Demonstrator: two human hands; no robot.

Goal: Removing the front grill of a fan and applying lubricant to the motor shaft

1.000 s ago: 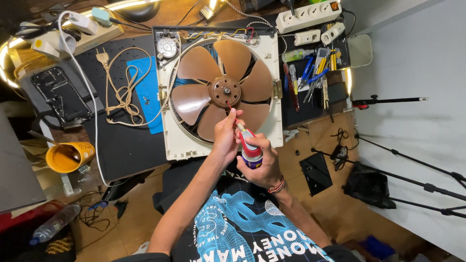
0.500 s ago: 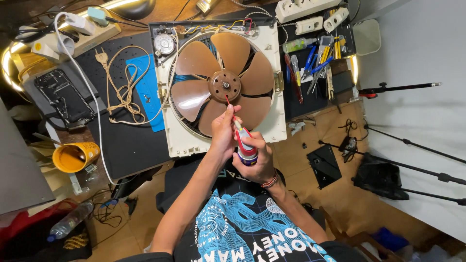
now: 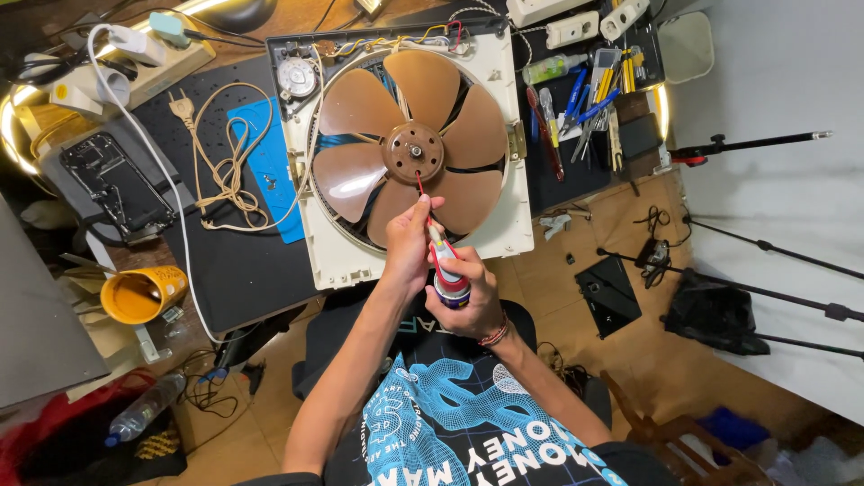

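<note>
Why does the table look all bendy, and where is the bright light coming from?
In the head view the wide lens bows the edges, so the fan frame and black mat look curved; lit strips glare at the left edge and by the tools; the hands and spray can stay sharp.

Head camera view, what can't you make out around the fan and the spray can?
- Spray can: body mostly wrapped by the right hand.
- Straw tip at the fan hub: too small to tell if it touches.
- Straw base: covered by the left hand.
- Fan housing near edge: hidden behind both hands.
- Tools on the mat: too small to identify.
</note>
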